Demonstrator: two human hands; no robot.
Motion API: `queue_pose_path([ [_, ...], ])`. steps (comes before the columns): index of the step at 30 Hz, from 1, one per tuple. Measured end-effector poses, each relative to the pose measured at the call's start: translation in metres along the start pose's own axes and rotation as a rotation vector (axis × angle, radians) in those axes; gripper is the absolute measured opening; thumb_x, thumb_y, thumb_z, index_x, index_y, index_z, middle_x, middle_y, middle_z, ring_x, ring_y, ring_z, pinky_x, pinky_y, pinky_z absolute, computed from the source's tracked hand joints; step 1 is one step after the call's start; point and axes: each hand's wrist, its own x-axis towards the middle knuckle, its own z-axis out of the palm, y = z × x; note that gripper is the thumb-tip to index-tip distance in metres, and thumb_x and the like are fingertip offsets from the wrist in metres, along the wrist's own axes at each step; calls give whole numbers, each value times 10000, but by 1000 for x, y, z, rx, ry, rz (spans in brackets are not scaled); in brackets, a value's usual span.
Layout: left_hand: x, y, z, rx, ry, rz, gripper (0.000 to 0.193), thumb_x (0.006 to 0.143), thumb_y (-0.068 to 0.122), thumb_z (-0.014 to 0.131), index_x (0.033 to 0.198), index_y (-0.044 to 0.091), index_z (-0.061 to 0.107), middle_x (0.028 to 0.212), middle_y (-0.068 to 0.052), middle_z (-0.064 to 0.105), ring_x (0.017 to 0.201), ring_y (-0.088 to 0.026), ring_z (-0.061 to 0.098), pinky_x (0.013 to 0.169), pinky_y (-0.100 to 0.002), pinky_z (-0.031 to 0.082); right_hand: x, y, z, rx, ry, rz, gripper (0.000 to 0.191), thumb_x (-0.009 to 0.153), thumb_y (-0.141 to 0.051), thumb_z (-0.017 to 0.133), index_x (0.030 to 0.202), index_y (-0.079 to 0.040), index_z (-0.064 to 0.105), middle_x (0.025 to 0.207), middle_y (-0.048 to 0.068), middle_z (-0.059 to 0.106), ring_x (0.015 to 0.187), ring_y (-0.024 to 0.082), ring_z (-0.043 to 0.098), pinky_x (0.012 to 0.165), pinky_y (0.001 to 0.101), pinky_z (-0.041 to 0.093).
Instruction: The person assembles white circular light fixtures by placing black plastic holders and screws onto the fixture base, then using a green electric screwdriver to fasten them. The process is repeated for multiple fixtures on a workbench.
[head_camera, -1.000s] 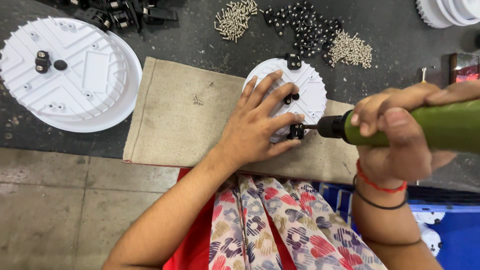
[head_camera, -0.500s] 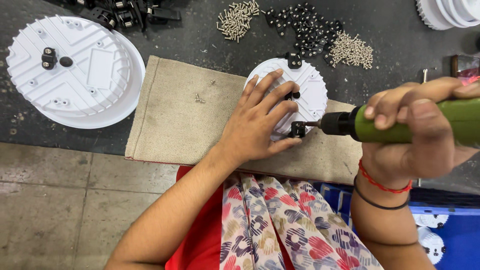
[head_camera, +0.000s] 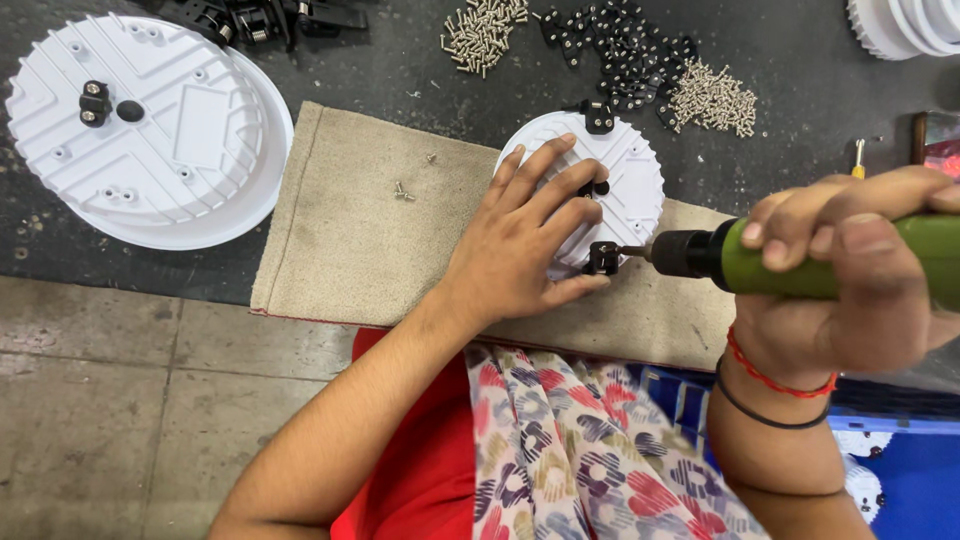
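Note:
My left hand (head_camera: 525, 235) lies flat on a small round white plastic disc (head_camera: 630, 180) that rests on a beige cloth mat (head_camera: 350, 230). Its fingers spread over the disc and pin it down. My right hand (head_camera: 850, 270) grips a green electric screwdriver (head_camera: 790, 265) held sideways. The driver's bit touches a small black bracket (head_camera: 603, 258) at the disc's near rim, beside my left fingertips. Another black bracket (head_camera: 598, 117) sits on the disc's far rim.
A large white round housing (head_camera: 150, 130) with a black bracket lies at the left. Piles of silver screws (head_camera: 485, 30) and black brackets (head_camera: 625, 55) lie at the back. White parts (head_camera: 905, 25) stack at the back right. Two loose screws (head_camera: 403, 190) rest on the mat.
The screwdriver has tilted slightly, with my right hand shifting a little to the right. My left hand stays on the disc.

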Motion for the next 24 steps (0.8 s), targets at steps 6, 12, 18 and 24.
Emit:
queue_pose_path([
  [6,1,0,0,-2,11,9,588,814,519,843,1198,137,612,1533,-54,459,1544,-331,265,1278,-609,223,2,2,2,0,-37,6,266,1096,29,489,1343,-1,396,764,136,443,576,256,440,571,413,461],
  [12,0,0,-5,-37,3,-7,612,799,482,862,1186,101,579,1535,-62,467,1549,-328,264,1282,-599,217,6,3,5,-33,-94,49,306,1052,58,491,1303,-38,345,743,157,476,587,273,489,599,419,471],
  [18,2,1,-6,-56,2,-23,625,774,454,872,1180,86,571,1531,-63,469,1546,-327,271,1280,-599,216,13,2,13,-119,-193,-3,344,991,52,487,1284,-84,371,750,149,515,578,272,526,596,414,502],
  [24,4,7,-7,-22,37,-25,613,783,477,853,1176,90,587,1511,-97,464,1523,-356,283,1250,-609,243,25,5,30,-214,-16,-52,447,893,-111,548,1306,-68,384,763,136,487,539,265,509,542,436,485],
])
